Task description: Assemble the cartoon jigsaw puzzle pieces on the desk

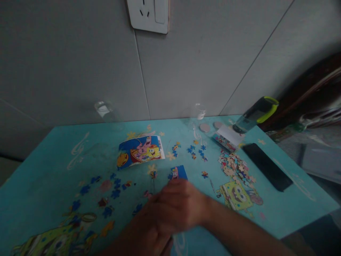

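My right hand (183, 204) lies across my left hand (146, 224) at the front middle of the table, in the head view. Its fingers look curled and pressed together; whatever they hold is hidden. My left hand's fingers are mostly covered and blurred. Just beyond the hands lies a small joined section of jigsaw puzzle (181, 172), blue with a pink figure, its near part hidden. Loose blue puzzle pieces (115, 188) spread to the left, and a single piece (204, 174) lies to the right. Behind is a picture card (141, 151) with cartoon characters.
A heap of puzzle pieces (234, 165) lies at right, beside a black phone (268, 167). Behind them are a small box (226, 138), two round lids (205, 127) and a bottle (253, 113). Clear jars (198, 112) stand near the wall. More pieces (196, 151) lie centre-right.
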`<state>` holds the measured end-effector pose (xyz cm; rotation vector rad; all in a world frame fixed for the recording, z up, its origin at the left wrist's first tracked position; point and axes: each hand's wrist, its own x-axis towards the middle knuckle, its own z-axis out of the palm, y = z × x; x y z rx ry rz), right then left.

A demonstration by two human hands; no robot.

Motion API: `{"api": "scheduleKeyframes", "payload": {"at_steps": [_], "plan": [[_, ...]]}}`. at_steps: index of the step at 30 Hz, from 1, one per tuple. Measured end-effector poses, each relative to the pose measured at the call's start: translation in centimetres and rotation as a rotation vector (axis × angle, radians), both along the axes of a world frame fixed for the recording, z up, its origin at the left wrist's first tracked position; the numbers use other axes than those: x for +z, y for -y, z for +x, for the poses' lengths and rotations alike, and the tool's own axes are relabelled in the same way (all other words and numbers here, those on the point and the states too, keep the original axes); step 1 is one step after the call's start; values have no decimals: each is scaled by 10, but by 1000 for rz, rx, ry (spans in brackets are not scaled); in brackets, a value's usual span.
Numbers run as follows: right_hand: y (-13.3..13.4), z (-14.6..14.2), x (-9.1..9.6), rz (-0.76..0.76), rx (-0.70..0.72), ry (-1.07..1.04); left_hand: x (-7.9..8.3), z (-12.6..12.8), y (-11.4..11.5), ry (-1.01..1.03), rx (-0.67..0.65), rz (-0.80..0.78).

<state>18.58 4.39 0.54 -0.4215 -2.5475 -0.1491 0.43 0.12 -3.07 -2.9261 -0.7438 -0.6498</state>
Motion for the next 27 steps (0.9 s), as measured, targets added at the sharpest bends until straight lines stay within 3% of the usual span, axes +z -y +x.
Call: {"api": "scheduleKeyframes", "payload": {"at_steps": [3, 7, 11, 16, 18, 23, 27], "plan": [[-23, 23, -1, -114, -179, -185, 17, 2, 3, -49, -17, -28], [-37, 38, 2, -199, -321, -193, 29, 2, 0, -79, -40, 9], [-39, 40, -1, -251, -420, -192, 25, 2, -1, -95, -32, 23], [-34, 38, 3, -248, -368, -70, 23, 3, -1, -64, -38, 32], [-37, 43, 8, -259, -460, -58, 25, 2, -1, -67, -32, 28], [-59, 78, 11, -270, -860, -103, 28, 1, -2, -90, -53, 32], [-73, 94, 0, -265, -940, -51, 26, 2, -3, -115, -55, 8]]}}
